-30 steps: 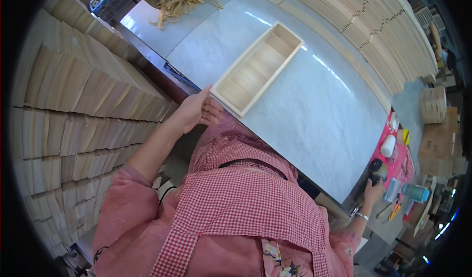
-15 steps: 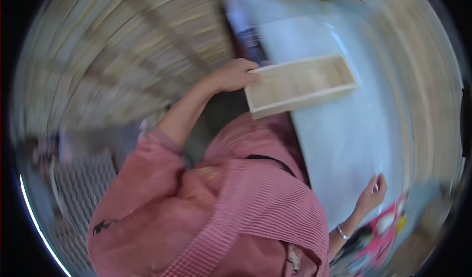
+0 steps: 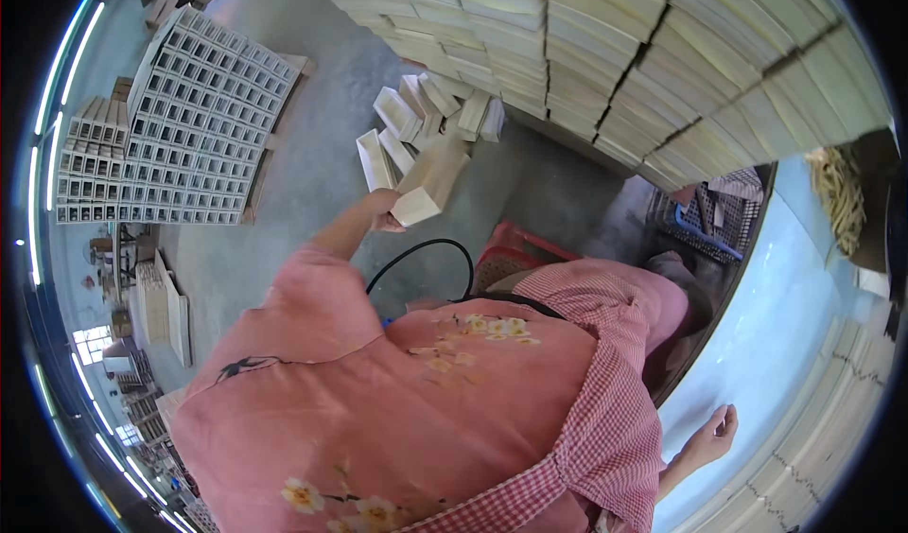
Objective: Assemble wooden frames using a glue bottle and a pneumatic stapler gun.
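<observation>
My left hand is closed on the near end of an open wooden box, long and pale. The box is held tilted out to my left, above the floor. Just beyond it, several similar wooden boxes lie in a loose pile on the floor; the held box hides part of them. My right hand is over the light blue tabletop on my right. Its fingers are loosely curled, with a gap at the thumb and nothing seen in them.
Tall stacks of pale wooden pieces rise ahead. A red plastic stool is by my legs, and a dark crate stands under the table edge. Far left is a big stack of boxes. Wood strips lie on the table.
My view has turned left. The wooden box in my left hand has gone from over the table's edge to above the floor beside the pile. My right hand stays over the table.
</observation>
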`<state>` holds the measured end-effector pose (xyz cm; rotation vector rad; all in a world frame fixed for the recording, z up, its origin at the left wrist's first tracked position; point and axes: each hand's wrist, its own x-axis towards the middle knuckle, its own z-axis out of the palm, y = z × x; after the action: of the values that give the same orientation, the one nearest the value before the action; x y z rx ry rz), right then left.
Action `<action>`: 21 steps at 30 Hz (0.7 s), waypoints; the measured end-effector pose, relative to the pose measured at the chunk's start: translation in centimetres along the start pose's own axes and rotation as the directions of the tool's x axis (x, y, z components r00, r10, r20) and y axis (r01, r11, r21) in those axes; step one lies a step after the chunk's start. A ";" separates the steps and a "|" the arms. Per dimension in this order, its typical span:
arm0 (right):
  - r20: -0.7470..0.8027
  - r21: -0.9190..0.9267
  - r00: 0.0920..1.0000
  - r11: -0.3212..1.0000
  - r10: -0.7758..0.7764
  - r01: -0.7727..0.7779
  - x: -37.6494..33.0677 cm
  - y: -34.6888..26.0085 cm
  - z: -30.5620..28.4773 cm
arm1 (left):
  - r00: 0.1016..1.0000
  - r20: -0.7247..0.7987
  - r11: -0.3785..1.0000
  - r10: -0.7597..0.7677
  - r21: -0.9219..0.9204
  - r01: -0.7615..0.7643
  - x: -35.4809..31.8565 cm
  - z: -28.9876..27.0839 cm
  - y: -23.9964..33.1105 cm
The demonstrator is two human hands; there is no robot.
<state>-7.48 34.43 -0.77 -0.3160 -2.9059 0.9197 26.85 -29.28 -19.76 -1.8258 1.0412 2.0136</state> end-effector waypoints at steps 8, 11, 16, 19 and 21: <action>0.041 -0.151 0.999 0.988 0.001 0.005 0.3 -3.0 1.7 | 0.930 -0.354 0.993 -0.093 -0.096 0.063 5.8 -2.4 7.8; 0.038 -0.140 0.999 0.990 0.004 0.002 0.3 -2.3 1.4 | 0.904 -0.418 0.996 -0.092 -0.036 0.085 6.8 -1.2 11.9; -0.044 -0.147 0.997 0.986 0.069 -0.074 -1.6 -0.5 -1.2 | 0.880 -0.476 0.988 -0.014 0.128 0.085 5.1 7.9 13.2; -0.155 -0.153 0.981 0.979 0.113 -0.136 -3.5 2.3 -4.0 | 0.916 -0.390 0.941 0.093 0.335 0.047 2.9 16.8 12.3; -0.140 -0.004 0.975 0.985 0.173 -0.175 -2.7 6.1 -3.9 | 0.962 -0.205 0.848 0.183 0.527 -0.049 1.4 20.0 10.9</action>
<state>-3.23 40.86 -1.11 -0.6189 -2.7931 0.8575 4.55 -24.88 -17.92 -1.7609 1.6163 1.3733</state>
